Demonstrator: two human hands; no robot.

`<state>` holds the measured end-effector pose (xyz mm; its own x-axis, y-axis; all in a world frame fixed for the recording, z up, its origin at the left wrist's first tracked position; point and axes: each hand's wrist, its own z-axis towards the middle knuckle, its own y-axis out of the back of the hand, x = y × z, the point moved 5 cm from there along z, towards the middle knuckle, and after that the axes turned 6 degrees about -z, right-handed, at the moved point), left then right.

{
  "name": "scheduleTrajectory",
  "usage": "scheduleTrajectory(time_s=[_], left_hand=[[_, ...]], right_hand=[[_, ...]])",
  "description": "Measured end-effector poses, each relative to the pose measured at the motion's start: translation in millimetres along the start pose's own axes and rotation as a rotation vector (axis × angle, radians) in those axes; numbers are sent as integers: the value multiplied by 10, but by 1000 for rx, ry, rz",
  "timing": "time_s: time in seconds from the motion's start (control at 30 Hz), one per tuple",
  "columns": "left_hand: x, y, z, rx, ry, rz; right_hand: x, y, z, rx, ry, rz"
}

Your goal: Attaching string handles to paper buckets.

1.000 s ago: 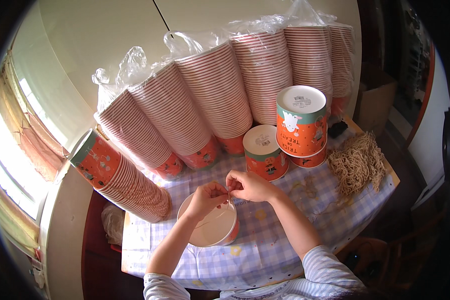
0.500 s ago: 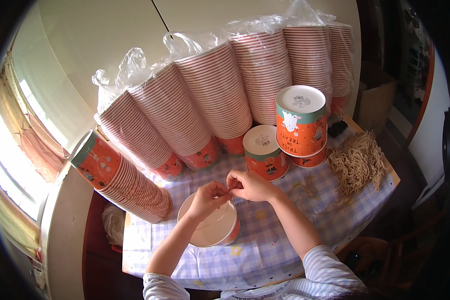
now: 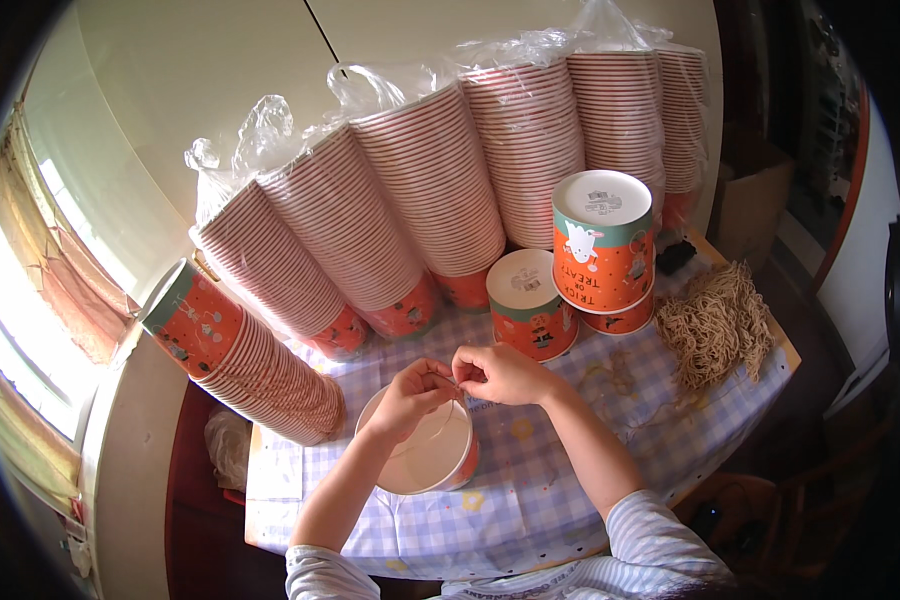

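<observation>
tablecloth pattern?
Pale blue-and-white check with small yellow motifs, on the tablecloth under the open paper cup. Head view, the only one.

One open paper cup [image 3: 425, 455], three upturned cups [image 3: 602, 240], perhaps seven sleeved cup stacks [image 3: 430, 190], one twine heap [image 3: 715, 325].

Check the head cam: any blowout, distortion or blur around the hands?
Head view: window light blows out the left edge; fisheye bends the cup stacks and table, dark vignette at corners. Left hand, right hand and open cup sit central, evenly lit, fairly sharp.
</observation>
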<state>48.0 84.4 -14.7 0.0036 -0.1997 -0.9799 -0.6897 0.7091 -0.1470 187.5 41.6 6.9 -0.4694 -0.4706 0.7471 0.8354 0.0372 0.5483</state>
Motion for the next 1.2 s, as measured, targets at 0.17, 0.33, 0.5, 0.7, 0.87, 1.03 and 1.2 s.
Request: scheduleTrajectory(time_s=[0.17,0.33,0.5,0.7,0.87,1.03,1.2], left_hand=[[-12,-20,-5,1,-7,-23],[12,9,3,-8,-5,-32],[33,27,19,7,-5,-63],[10,6,16,-40,16,37],[-49,15,-1,-77,-165,479],[-143,-104,-61,-118,-138,897],[-80,70,-46,-148,-182,499]], right_hand=[[-3,5,-11,-16,53,48],[46,36,-25,42,84,95],[24,26,0,25,99,-23],[-33,4,12,1,77,-32],[-80,22,19,2,15,-11],[-68,43,11,-22,19,6],[-69,35,10,-8,32,8]])
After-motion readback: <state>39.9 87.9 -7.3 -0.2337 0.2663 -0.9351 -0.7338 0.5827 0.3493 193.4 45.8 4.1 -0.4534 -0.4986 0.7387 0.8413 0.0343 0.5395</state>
